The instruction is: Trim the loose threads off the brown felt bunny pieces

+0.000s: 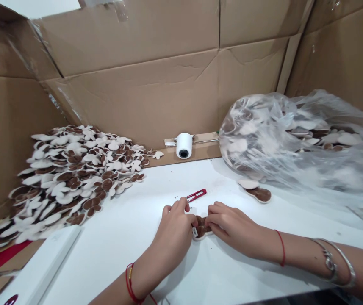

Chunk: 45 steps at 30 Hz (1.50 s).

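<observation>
Pinching brown patch [203, 231], both hands [175, 231] [232, 226] curled

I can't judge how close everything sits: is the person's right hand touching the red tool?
Apart. The head view shows a strip of white tabletop between the right hand and the red tool.

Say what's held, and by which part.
A brown piece: the left hand at its left edge, by the white tag; the right hand at its right.

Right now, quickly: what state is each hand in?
Left hand: closed, holding the brown piece beside its white tag.
Right hand: closed, holding that piece's other side.
</observation>
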Tool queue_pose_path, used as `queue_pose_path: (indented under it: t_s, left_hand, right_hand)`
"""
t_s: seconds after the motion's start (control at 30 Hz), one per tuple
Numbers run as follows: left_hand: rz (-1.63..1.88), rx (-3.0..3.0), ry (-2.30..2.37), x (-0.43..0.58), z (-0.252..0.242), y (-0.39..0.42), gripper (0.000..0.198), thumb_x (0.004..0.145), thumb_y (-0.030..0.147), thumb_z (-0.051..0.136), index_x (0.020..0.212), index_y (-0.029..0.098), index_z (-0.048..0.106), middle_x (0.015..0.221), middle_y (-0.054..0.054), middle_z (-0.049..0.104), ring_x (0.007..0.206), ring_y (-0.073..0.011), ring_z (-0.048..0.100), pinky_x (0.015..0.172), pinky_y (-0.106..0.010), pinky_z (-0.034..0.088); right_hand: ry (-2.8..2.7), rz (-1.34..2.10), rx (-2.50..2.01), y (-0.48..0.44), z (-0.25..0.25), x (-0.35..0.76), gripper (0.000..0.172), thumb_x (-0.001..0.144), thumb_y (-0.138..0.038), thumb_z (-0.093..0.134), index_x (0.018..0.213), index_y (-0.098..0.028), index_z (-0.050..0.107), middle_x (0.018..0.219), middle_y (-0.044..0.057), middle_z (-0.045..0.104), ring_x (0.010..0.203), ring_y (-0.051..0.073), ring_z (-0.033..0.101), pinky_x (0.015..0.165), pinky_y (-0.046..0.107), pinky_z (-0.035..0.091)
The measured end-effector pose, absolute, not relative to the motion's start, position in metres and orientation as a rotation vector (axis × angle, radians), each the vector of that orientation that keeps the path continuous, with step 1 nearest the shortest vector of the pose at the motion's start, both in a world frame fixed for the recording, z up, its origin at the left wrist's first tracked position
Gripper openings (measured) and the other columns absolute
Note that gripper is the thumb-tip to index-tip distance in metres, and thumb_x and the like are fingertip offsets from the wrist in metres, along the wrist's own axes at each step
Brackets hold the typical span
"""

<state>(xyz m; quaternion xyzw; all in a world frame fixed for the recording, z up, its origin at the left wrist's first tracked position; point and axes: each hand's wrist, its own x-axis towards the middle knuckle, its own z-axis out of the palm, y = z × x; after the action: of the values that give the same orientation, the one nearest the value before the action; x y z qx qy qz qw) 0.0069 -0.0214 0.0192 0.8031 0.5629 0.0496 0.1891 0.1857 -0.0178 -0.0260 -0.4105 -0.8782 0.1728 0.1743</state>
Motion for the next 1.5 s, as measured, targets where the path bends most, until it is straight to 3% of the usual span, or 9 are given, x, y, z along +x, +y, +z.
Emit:
queue_pose_path:
  t_s: [0.63, 0.83, 0.97, 1.07, 1.23, 1.5]
  left_hand:
    - [0.049, 2.29, 1.648, 0.008, 0.02, -0.02, 0.042, 0.075, 0.006, 0.025, 0.073, 0.019, 0.065, 0.104, -0.004, 0.047, 0.093, -0.0138, 0.043, 0.088, -0.038, 0.033]
    - [0.035, 2.397, 1.588, 0.004, 0.015, -0.019, 0.041, 0.078, 0.008, 0.024, 0.073, 0.018, 0.064, 0.099, -0.003, 0.048, 0.09, -0.0126, 0.041, 0.085, -0.035, 0.031]
    - [0.001, 2.471, 1.458, 0.003, 0.016, -0.02, 0.043, 0.085, 0.019, 0.02, 0.076, 0.017, 0.062, 0.091, -0.003, 0.048, 0.082, -0.0093, 0.041, 0.081, -0.031, 0.032]
    - [0.019, 2.534, 1.381, 0.004, 0.018, -0.019, 0.032, 0.087, 0.026, 0.03, 0.081, 0.019, 0.061, 0.093, -0.001, 0.05, 0.082, -0.0083, 0.043, 0.078, -0.026, 0.033]
    - [-0.056, 2.578, 1.317, 0.006, 0.02, -0.018, 0.009, 0.081, 0.019, 0.051, 0.081, 0.018, 0.06, 0.095, 0.001, 0.055, 0.088, -0.0093, 0.049, 0.079, -0.023, 0.037]
    - [0.018, 2.401, 1.241, 0.002, 0.014, -0.012, 0.014, 0.08, 0.021, 0.051, 0.088, 0.02, 0.063, 0.097, 0.0, 0.058, 0.096, -0.0111, 0.053, 0.086, -0.023, 0.04]
  right_hand:
    - [-2.508, 0.49, -1.187, -0.018, -0.023, 0.185, 0.021, 0.091, -0.012, 0.041, 0.08, -0.015, 0.057, 0.087, 0.003, 0.053, 0.084, 0.016, 0.048, 0.067, 0.027, 0.038]
    - [-2.496, 0.468, -1.158, -0.017, -0.025, 0.186, 0.021, 0.091, -0.013, 0.04, 0.079, -0.016, 0.057, 0.084, 0.003, 0.053, 0.083, 0.016, 0.047, 0.067, 0.028, 0.038]
    - [-2.496, 0.453, -1.13, -0.018, -0.022, 0.186, 0.02, 0.091, -0.016, 0.042, 0.077, -0.016, 0.057, 0.085, 0.003, 0.052, 0.084, 0.016, 0.046, 0.067, 0.028, 0.038]
    - [-2.507, 0.429, -1.055, -0.018, -0.021, 0.186, 0.015, 0.089, -0.016, 0.046, 0.08, -0.016, 0.058, 0.09, 0.003, 0.052, 0.088, 0.016, 0.045, 0.069, 0.028, 0.039]
    - [-2.529, 0.405, -1.007, -0.016, -0.022, 0.185, 0.012, 0.085, -0.014, 0.05, 0.08, -0.016, 0.06, 0.093, 0.003, 0.054, 0.089, 0.015, 0.047, 0.069, 0.028, 0.04]
    - [-2.507, 0.492, -1.081, -0.011, -0.02, 0.184, 0.004, 0.078, -0.013, 0.055, 0.076, -0.017, 0.057, 0.087, 0.002, 0.058, 0.087, 0.015, 0.049, 0.069, 0.026, 0.04]
